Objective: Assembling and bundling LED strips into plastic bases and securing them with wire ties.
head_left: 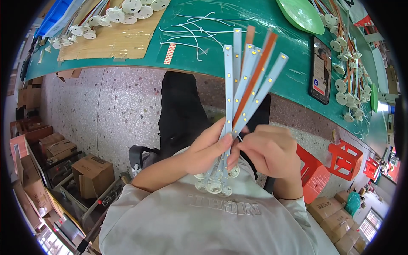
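Observation:
My left hand (211, 145) is closed round a fanned bundle of LED strips (228, 87), held upright before my chest. The strips are narrow and pale, dotted with yellow chips; a few show brown-orange backs. Clear and white round end pieces (213, 186) hang below the fist, against my shirt. My right hand (270, 151) is curled with its fingertips pinched beside the bundle's middle. A thin white bit shows by those fingers, but what they grip is mostly hidden. Beyond the strips, loose white wire ties (197, 34) lie scattered on the green table (140, 57).
More strips with white round ends (114, 16) lie on cardboard (100, 44) at far left, others (350, 100) at right. A phone (321, 70) and green bowl (302, 16) sit on the table. Red stools (312, 170) stand at right, cardboard boxes (92, 175) at left.

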A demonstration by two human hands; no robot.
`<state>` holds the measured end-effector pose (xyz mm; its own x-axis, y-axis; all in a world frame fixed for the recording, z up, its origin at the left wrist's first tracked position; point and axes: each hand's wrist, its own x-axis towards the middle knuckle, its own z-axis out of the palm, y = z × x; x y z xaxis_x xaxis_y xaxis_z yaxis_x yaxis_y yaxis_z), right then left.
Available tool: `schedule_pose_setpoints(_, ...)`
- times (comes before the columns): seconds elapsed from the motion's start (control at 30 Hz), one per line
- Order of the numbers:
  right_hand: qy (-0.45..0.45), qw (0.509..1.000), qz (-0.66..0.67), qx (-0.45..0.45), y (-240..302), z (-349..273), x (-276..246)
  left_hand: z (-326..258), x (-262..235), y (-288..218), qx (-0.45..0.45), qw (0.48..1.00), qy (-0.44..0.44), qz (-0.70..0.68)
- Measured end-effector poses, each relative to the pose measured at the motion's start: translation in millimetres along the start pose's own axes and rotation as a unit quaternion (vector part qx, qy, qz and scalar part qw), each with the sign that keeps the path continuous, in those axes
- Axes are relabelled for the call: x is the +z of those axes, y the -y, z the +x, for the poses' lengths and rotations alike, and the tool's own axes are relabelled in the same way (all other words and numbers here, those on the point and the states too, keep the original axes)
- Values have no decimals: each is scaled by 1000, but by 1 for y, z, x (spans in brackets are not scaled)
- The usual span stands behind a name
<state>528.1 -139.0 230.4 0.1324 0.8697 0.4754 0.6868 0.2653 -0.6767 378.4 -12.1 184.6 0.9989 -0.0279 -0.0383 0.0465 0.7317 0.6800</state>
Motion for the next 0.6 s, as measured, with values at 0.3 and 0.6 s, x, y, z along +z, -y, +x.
schedule_pose_setpoints(0.3,20,1000,16,5,9,17,-3,-3,-5,5,34,999,16,6)
schedule_pose_setpoints(0.6,6,996,51,-78,-5,7,-2,-3,-6,1,-14,994,86,-67)
